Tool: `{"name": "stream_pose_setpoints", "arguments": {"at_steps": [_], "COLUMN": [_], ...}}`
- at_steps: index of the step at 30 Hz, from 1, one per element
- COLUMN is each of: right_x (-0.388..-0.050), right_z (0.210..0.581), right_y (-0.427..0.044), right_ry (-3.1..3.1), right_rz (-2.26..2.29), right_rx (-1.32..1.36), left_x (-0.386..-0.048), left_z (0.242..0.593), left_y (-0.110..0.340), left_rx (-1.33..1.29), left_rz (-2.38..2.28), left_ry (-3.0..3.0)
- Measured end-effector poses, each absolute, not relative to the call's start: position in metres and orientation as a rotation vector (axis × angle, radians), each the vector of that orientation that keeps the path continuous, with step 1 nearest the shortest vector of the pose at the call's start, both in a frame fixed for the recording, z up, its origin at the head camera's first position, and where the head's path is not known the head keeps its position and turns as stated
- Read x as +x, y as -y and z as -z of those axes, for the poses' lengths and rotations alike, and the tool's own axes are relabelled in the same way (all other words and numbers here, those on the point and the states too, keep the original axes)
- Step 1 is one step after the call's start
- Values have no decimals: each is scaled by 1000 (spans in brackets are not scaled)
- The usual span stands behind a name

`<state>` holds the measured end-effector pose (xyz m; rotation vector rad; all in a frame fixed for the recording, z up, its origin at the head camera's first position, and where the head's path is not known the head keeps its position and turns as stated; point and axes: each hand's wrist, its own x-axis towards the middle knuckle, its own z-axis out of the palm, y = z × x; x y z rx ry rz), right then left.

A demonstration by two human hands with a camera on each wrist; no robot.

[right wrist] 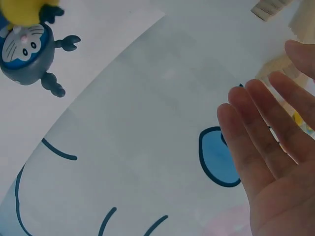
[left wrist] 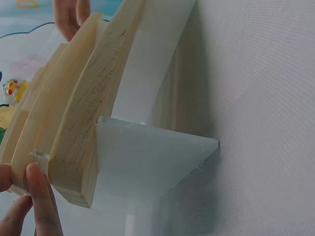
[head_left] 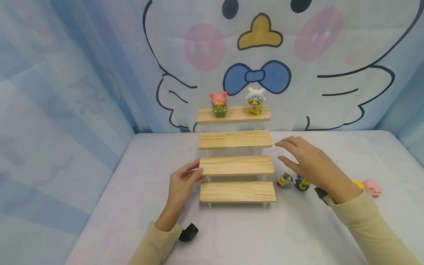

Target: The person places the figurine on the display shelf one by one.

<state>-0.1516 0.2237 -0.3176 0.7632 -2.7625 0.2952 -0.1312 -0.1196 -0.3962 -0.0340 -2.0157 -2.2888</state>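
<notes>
A stepped display stand with several wooden shelves (head_left: 236, 139) on whitish supports stands mid-table. My left hand (head_left: 181, 184) pinches the left end of its second-lowest shelf (head_left: 236, 165) between thumb and fingers. In the left wrist view, those fingers (left wrist: 42, 196) touch the board ends beside a whitish side support (left wrist: 152, 152). My right hand (head_left: 308, 160) hovers right of the stand, holding nothing, its fingers extended in the right wrist view. A pink-hooded figurine (head_left: 219, 104) and a white-hooded figurine (head_left: 255, 101) stand on the top shelf.
Right of the stand, a small red-and-yellow figurine (head_left: 284, 180) and a blue-and-yellow figurine (head_left: 302, 183) lie near my right hand. Farther right, a pink figurine (head_left: 372, 187) sits beside a yellow one partly hidden by my forearm. A printed curtain (head_left: 258, 81) hangs behind the table.
</notes>
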Motion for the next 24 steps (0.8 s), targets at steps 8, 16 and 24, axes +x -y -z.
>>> {"name": "stream_pose_setpoints", "arguments": {"at_steps": [8, 16, 24], "right_x": [-148, -143, -138], "right_z": [325, 332, 334], "right_y": [-229, -231, -233], "right_ry": [2792, 2862, 2940], "right_rz": [-304, -299, -293], "right_rx": [803, 756, 690], "left_x": [-131, -130, -130], "left_z": [397, 396, 397], "left_y": [120, 120, 121], "left_rx": [-43, -45, -59], "left_rz": [2294, 2292, 2270], "left_ry": [2012, 2020, 2049]}}
